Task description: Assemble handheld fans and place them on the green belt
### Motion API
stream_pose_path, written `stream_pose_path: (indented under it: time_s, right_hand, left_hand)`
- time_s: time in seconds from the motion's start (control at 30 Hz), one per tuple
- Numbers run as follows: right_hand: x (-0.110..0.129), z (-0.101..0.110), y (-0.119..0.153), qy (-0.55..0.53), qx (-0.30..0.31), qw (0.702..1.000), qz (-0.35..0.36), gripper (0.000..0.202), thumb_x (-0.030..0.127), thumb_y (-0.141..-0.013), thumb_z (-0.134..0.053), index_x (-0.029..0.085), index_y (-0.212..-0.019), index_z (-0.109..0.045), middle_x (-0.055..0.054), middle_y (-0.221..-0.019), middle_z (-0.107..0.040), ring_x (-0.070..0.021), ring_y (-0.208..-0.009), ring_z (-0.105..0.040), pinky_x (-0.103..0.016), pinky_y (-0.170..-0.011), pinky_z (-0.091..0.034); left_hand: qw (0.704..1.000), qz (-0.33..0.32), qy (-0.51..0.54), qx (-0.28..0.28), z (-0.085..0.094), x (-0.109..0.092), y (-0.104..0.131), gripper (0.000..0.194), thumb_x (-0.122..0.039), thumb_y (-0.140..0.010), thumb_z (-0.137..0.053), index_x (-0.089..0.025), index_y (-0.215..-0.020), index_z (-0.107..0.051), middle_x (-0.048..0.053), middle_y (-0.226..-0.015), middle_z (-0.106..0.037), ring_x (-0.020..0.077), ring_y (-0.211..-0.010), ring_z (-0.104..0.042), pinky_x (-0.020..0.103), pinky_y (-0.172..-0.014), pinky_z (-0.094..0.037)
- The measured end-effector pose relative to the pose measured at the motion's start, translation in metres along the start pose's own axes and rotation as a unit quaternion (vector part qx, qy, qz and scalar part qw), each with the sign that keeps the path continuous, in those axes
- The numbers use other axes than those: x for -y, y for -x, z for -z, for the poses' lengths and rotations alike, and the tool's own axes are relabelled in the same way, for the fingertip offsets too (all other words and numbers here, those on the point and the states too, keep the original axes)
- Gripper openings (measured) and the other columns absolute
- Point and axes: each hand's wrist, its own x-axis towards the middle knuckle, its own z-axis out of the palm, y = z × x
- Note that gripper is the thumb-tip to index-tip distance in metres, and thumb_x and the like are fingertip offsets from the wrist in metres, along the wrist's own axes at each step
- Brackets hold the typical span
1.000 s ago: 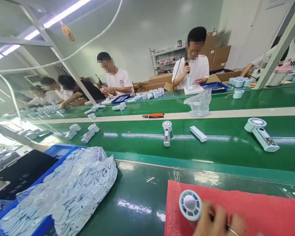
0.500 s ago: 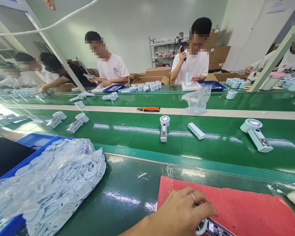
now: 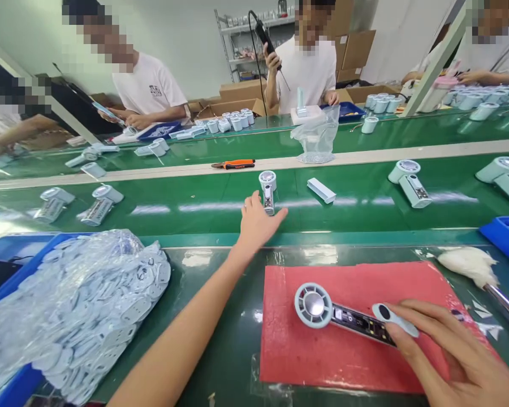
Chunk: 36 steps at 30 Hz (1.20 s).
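Observation:
My left hand [image 3: 258, 223] stretches out over the belt with its fingers and thumb spread at either side of a small handheld fan [image 3: 267, 180]; whether it touches the fan I cannot tell. A second handheld fan [image 3: 314, 305] lies on a red mat [image 3: 343, 362], its handle uncovered and a dark circuit board showing. Between the thumb and fingers of my right hand [image 3: 453, 345] is a light blue handle cover [image 3: 401, 321] with a dark oval. The cover sits over the far end of that fan's handle.
A bag of pale blue parts [image 3: 106, 305] fills a blue tray on the left. On the belt [image 3: 203, 209] are more fans [image 3: 409, 178] and a loose pale housing [image 3: 321, 190]. Orange-handled pliers [image 3: 237, 164] and a clear bag [image 3: 318, 138] lie beyond. Co-workers sit opposite.
My view has shifted. One hand was over a fan at the mat; now that fan lies in the open, my left hand is out at the belt, and my right hand shows with a cover.

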Motion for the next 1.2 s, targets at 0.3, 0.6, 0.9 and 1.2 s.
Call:
stream_pose_path:
  time_s: [0.3,0.6,0.9,1.2]
  right_hand:
    - [0.032,-0.004,-0.023,-0.106,0.007,0.991,0.078,0.013,0.032,-0.104,-0.066,0.026,-0.110,-0.076,-0.005,-0.102,-0.069,-0.0147,-0.087,-0.071,-0.022,-0.075,-0.061]
    - [0.038,-0.008,-0.039,-0.133,0.080,0.982,0.107,0.016,0.016,-0.103,-0.061,0.023,-0.111,-0.073,-0.005,-0.100,-0.068,-0.0152,-0.089,-0.070,-0.026,-0.074,-0.060]
    - [0.039,-0.007,-0.051,-0.134,0.124,0.976,0.120,0.017,0.027,-0.108,-0.057,0.024,-0.102,-0.072,-0.003,-0.093,-0.066,-0.0102,-0.069,-0.065,-0.019,-0.066,-0.059]
    - [0.039,0.004,-0.048,-0.105,0.152,0.975,0.121,0.017,0.029,-0.107,-0.060,0.025,-0.100,-0.075,-0.004,-0.085,-0.066,-0.0141,-0.066,-0.063,-0.024,-0.059,-0.056]
  left_hand:
    - [0.996,-0.024,-0.089,-0.010,-0.013,0.001,-0.029,0.029,-0.019,-0.098,-0.059,-0.013,-0.126,-0.064,0.015,-0.123,-0.065,0.0326,-0.130,-0.058,0.051,-0.115,-0.046]
    - [0.996,-0.011,-0.080,-0.036,0.086,0.093,0.126,0.051,-0.055,-0.098,-0.054,-0.021,-0.134,-0.066,0.011,-0.112,-0.064,0.0333,-0.108,-0.060,0.056,-0.104,-0.051]
    - [0.991,0.112,-0.070,-0.034,0.096,0.118,0.178,0.062,-0.067,-0.099,-0.047,-0.019,-0.135,-0.064,0.014,-0.126,-0.066,0.0383,-0.121,-0.059,0.059,-0.106,-0.051]
    - [0.975,-0.166,-0.111,-0.099,0.080,0.040,0.196,0.040,-0.029,-0.102,-0.059,-0.025,-0.141,-0.058,0.014,-0.132,-0.062,0.0320,-0.122,-0.060,0.053,-0.106,-0.053]
